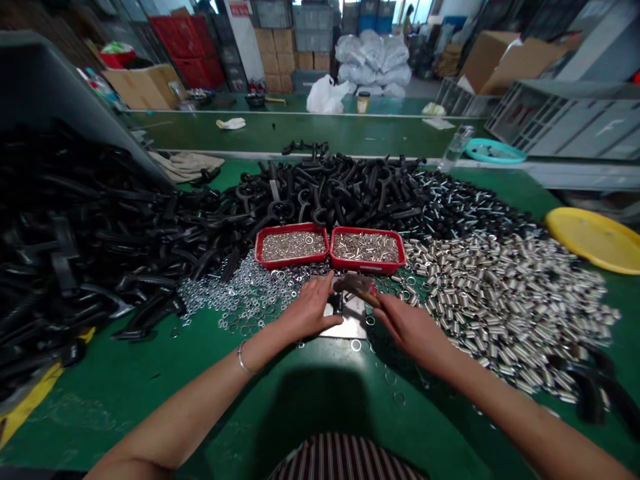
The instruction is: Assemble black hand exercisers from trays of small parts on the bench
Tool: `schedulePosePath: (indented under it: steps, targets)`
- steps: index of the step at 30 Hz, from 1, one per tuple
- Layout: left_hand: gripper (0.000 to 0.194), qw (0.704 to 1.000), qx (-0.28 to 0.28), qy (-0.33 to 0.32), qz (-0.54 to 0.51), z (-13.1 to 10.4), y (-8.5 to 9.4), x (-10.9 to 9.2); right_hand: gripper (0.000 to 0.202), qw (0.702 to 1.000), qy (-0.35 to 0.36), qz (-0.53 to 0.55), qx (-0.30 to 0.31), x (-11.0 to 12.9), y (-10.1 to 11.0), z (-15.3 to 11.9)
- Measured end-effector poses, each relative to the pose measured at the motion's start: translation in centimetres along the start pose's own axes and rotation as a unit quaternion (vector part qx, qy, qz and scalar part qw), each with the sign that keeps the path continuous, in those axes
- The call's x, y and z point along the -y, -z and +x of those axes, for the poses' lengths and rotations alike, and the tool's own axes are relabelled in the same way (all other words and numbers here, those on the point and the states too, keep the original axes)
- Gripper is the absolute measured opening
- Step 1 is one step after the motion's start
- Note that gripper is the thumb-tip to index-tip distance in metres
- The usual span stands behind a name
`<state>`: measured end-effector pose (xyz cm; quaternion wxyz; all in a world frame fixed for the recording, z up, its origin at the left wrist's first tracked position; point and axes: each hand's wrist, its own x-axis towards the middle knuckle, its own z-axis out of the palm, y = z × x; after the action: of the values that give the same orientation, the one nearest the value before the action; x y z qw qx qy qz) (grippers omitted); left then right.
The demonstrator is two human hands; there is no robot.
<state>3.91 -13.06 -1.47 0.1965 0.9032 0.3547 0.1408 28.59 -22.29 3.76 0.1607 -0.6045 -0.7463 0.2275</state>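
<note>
My right hand [407, 327] is closed round the wooden handle of a hammer [370, 297]. The hammer's head is over a flat metal plate [356, 323] on the bench. At the plate's left side, my left hand [315, 307] has its thumb and forefinger about a small black part [338, 305], which stands close under the hammer head. Part of that piece is hidden. Just beyond the plate are two red trays, the left tray [293, 263] holding tiny rings and the right tray [367, 268] holding small metal pins.
Black handle-like parts [370, 187] are heaped behind the trays and far to the left. Loose washers [245, 300] lie left, and silver cylinders [500, 300] spread right. A yellow lid [597, 237] sits at the right edge; grey crates [570, 120] stand behind.
</note>
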Motion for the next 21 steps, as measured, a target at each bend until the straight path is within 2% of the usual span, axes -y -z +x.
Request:
schedulePosePath:
  steps: [2,5,8,10,12,15,17,18,19,21]
  targets:
    - [0.105,1.0,0.012,0.015,-0.008,0.0,-0.1,0.0,0.032,0.999,-0.023,-0.012,0.035,-0.7,-0.4,1.1]
    - [0.099,0.999,0.017,0.023,-0.02,0.0,-0.3,0.2,0.03,0.995,-0.07,0.04,0.062,-2.5,-0.6,2.1]
    - [0.099,0.999,-0.003,0.026,-0.035,-0.3,-0.7,0.4,0.033,0.991,-0.098,0.086,0.016,-3.3,-0.6,1.6]
    - [0.103,0.999,-0.016,0.028,-0.043,-0.5,-1.0,0.6,0.033,0.99,-0.092,0.098,-0.04,-2.8,-0.9,0.7]
    - [0.107,0.998,-0.024,0.026,-0.053,-0.4,-1.3,0.6,0.034,0.992,-0.066,0.093,-0.062,-2.0,-1.3,0.0]
    - [0.107,0.997,-0.034,0.024,-0.061,-0.2,-1.5,0.5,0.036,0.998,-0.038,0.053,-0.012,-1.4,-2.2,0.0]
    - [0.103,0.997,-0.037,0.026,-0.062,-0.2,-1.4,0.5,0.038,0.996,-0.062,0.047,0.034,-2.0,-2.6,0.7]
    - [0.101,0.997,-0.038,0.025,-0.064,-0.3,-1.4,0.5,0.039,0.996,-0.077,0.041,0.034,-2.5,-2.6,1.0]
    - [0.098,0.996,-0.042,0.027,-0.068,-0.5,-1.3,0.3,0.041,0.996,-0.084,0.026,0.013,-2.8,-2.5,1.2]
    - [0.087,0.992,-0.071,0.051,-0.089,-1.1,-1.2,-0.3,0.041,0.995,-0.06,-0.017,-0.081,-3.1,-2.2,1.4]
